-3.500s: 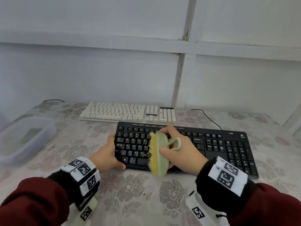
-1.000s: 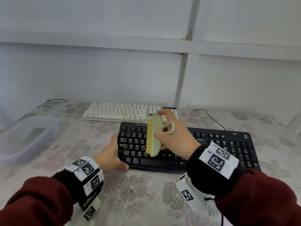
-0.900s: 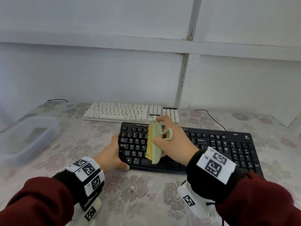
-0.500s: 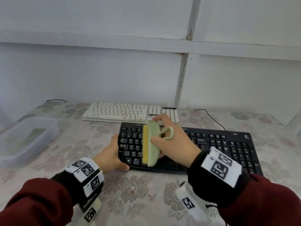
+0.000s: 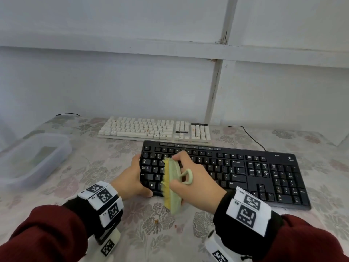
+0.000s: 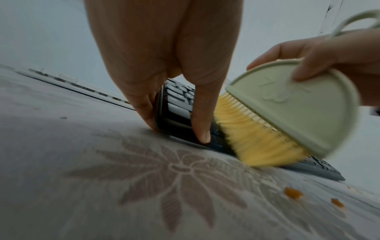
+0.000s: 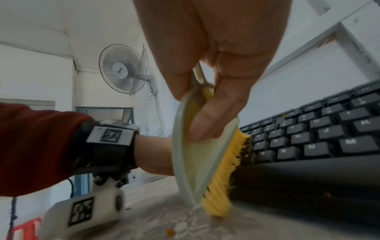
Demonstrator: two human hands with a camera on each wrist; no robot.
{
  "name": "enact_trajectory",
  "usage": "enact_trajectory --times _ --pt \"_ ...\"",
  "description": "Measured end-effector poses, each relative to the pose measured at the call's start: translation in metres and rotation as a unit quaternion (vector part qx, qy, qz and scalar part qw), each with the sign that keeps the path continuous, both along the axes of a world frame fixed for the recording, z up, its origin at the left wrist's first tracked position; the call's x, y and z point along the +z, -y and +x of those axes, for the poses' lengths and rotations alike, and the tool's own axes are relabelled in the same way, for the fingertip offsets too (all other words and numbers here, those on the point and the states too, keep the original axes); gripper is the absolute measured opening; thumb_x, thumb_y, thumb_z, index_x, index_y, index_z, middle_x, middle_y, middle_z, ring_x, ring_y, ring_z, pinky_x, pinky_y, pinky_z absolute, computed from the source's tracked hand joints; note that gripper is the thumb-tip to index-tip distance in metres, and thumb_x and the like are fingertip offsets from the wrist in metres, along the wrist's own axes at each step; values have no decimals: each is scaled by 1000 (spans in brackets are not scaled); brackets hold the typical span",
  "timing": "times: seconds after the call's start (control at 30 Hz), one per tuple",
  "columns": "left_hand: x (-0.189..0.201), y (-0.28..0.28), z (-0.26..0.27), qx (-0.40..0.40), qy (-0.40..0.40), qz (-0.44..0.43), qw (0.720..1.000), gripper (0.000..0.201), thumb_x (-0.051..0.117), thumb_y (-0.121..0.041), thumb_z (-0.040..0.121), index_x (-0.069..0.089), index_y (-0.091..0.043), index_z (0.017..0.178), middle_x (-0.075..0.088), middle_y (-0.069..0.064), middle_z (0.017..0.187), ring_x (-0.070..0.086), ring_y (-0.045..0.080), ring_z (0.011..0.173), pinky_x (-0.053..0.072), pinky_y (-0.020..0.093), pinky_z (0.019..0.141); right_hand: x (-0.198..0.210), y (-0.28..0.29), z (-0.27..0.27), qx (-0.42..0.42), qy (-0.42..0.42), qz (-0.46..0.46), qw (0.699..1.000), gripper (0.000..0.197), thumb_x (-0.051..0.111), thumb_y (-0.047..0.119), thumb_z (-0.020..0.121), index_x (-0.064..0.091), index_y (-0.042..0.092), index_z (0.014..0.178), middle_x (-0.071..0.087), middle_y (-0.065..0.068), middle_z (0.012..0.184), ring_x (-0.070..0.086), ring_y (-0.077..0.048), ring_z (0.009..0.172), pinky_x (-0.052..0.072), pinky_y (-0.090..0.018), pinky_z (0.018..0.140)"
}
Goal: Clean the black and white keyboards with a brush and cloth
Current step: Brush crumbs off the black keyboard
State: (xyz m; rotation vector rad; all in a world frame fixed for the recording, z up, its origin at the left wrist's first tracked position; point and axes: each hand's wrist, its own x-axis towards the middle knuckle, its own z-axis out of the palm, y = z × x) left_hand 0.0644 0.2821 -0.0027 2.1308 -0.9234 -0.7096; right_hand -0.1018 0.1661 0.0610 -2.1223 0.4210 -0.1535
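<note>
The black keyboard [image 5: 226, 173], marked K200 with a Logitech logo at its far right corner, lies on the floral tablecloth [image 5: 90, 167] just in front of the white keyboard [image 5: 154, 129]. The right hand [image 5: 196, 186] grips the green brush [image 5: 172, 186], yellow bristles at the keyboard's near left edge; the left hand [image 5: 132, 180] clasps its left end.
</note>
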Motion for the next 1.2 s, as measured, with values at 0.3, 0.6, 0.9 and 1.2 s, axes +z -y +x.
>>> enact_trajectory --times 0.3,0.6,0.9,1.2 --pt "4 0 -2 4 -1 4 1000 112 81 -4 65 3 -22 144 53 -14 105 54 13 102 41 21 84 32 20 21 -68 94 47 992 42 52 8 89 36 22 125 60 -13 104 68 -23 80 61 -35 60" --pt "2 0 -1 15 5 9 1000 110 82 -5 62 7 -19 142 56 -10 101 56 11 96 42 16 70 10 -1 8 14 -7 -22 1000 39 50 11 87 34 20 121 55 -6 74 54 -18 56 55 -39 53" --pt "7 0 -4 11 2 19 1000 109 82 -5 64 7 -20 143 53 -12 103 54 14 102 42 22 83 29 14 20 -54 83 63 993 43 50 7 88 34 24 125 61 -14 100 68 -23 79 61 -39 63" --pt "9 -1 -6 -4 13 -6 1000 112 80 -2 63 3 -27 141 57 -12 96 56 1 83 41 12 63 3 -3 8 -10 18 6 1000 39 51 12 87 36 24 120 62 -16 89 62 -28 67 58 -41 63"
